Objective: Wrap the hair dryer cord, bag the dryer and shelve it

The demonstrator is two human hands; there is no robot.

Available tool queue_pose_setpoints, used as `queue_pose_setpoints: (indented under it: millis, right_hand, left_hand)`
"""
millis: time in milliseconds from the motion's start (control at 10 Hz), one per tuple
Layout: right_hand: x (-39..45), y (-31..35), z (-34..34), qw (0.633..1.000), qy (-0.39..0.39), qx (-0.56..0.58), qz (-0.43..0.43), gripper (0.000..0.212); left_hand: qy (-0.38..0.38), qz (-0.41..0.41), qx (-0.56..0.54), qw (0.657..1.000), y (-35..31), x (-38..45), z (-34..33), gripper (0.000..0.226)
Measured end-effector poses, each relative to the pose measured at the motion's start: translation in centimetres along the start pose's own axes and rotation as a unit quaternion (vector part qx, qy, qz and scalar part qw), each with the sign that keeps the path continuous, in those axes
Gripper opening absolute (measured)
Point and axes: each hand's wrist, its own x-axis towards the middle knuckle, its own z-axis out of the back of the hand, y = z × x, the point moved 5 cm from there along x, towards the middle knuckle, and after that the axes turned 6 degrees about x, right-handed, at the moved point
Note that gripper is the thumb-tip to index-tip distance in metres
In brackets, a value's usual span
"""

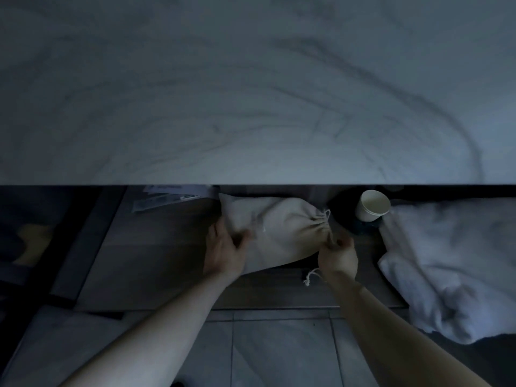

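Under the front edge of a marble tabletop (251, 93), a wooden shelf (156, 263) is seen in dim light. Some papers (170, 198) are lying at the back of the shelf on its left side. Just right of them, a cloth drawstring bag (279, 224) is laid on its side across the middle of the shelf, its gathered mouth turned to the right. The bag's left end is pressed by the left hand (223, 251), whose fingers are curled loosely against the cloth. The drawstring (328, 233) at the mouth is pinched by the right hand (337, 256), and a knotted cord end (311, 277) is hanging near the shelf's front edge. Further right, a paper cup (372, 205) is standing at the back, and a white towel (452, 263) is heaped at the shelf's right end.
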Motion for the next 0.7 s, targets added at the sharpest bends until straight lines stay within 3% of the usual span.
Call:
queue_pose_setpoints:
  millis: [100, 200, 300, 500, 600, 700]
  right_hand:
    - [-0.6, -1.9, 0.3, 0.998, 0.009, -0.061, -0.007, 0.037]
    - [-1.0, -2.6, 0.4, 0.993, 0.035, -0.112, 0.008, 0.040]
    - [-1.8, -1.7, 0.3, 0.984, 0.079, -0.159, 0.023, 0.051]
    - [-5.6, 0.1, 0.5, 0.948, 0.177, -0.258, 0.056, 0.088]
    - [-8.4, 1.7, 0.6, 0.918, 0.214, -0.313, 0.121, 0.081]
    - [-12.3, 3.6, 1.2, 0.915, 0.245, -0.288, 0.138, 0.084]
  left_hand:
    - [0.002, -0.064, 0.103, 0.993, 0.5, -0.7, 0.0, 0.086]
    - [0.043, -0.029, 0.072, 0.996, 1.4, -0.7, -0.3, 0.089]
    - [0.085, -0.017, 0.082, 0.993, 1.3, -0.4, 0.2, 0.092]
    - [0.176, -0.069, 0.217, 0.958, 0.8, -2.9, 3.7, 0.091]
    - [0.206, -0.082, 0.250, 0.943, 1.2, -5.1, 5.7, 0.090]
    - [0.224, -0.098, 0.262, 0.934, 0.8, -8.6, 8.4, 0.089]
